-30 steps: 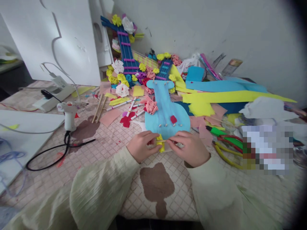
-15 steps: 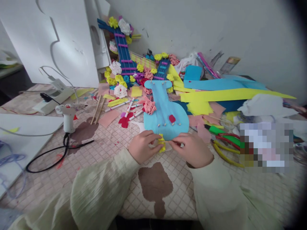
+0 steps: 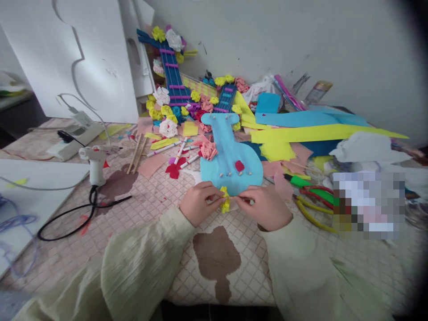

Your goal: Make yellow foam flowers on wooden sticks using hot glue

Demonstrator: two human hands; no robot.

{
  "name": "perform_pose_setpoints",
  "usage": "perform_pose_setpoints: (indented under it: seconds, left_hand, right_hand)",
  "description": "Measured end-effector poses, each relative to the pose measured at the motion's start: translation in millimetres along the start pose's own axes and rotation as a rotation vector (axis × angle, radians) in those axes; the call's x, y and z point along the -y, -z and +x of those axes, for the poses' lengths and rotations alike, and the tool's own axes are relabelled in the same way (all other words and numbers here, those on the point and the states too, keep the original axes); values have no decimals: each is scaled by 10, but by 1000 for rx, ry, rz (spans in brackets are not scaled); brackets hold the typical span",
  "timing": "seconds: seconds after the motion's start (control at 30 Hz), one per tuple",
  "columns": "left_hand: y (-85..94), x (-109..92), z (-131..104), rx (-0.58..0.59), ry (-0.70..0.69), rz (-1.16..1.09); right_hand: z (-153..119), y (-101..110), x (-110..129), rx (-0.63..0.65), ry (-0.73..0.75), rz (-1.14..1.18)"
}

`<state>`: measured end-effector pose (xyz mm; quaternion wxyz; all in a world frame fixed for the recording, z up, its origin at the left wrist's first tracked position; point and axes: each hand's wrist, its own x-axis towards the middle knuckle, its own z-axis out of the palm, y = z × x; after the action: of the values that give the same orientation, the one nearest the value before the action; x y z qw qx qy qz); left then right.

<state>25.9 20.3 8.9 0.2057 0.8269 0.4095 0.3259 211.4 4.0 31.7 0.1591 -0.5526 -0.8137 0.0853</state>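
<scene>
Between my two hands is a small piece of bunched yellow crepe paper, gathered around a thin wooden stick. The fingertips of my left hand pinch the paper where it meets the stick. My right hand grips the stick's right end between thumb and fingers. Just beyond them lies a light blue guitar-shaped cutout with small pegs, a red patch and a pink crepe paper flower on its left edge. My fingers partly hide the stick.
A glue gun with a black cable stands at left, near a power strip. Markers and paper scraps lie behind my left hand. Yellow-handled pliers and a green-handled tool are at right. Decorated dark blue guitars stand behind.
My fingers have shifted slightly on the stick, and more of the yellow paper shows beside my left fingertips. Both hands stay in nearly the same place. The view has moved a little.
</scene>
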Motion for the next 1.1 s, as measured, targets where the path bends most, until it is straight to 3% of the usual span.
perform_pose_setpoints:
  seconds: [0.23, 0.47, 0.57, 0.73, 0.97, 1.1]
  left_hand:
    - [11, 24, -28, 5, 129, -186]
    - [83, 30, -8, -83, 350, -659]
    - [142, -11, -5, -123, 337, -823]
    - [179, -55, -34, -96, 314, -938]
    - [201, -63, -87, -84, 221, -987]
    - [200, -88, -108, -176, 177, -891]
  right_hand:
    - [17, 126, 6, -76, -28, 209]
    - [20, 188, 75, -54, -277, 657]
    - [40, 129, 122, 28, -286, 935]
    - [65, 28, 147, 280, -362, 1279]
    - [78, -24, 152, 319, -494, 1500]
    - [70, -12, 186, 386, -463, 1518]
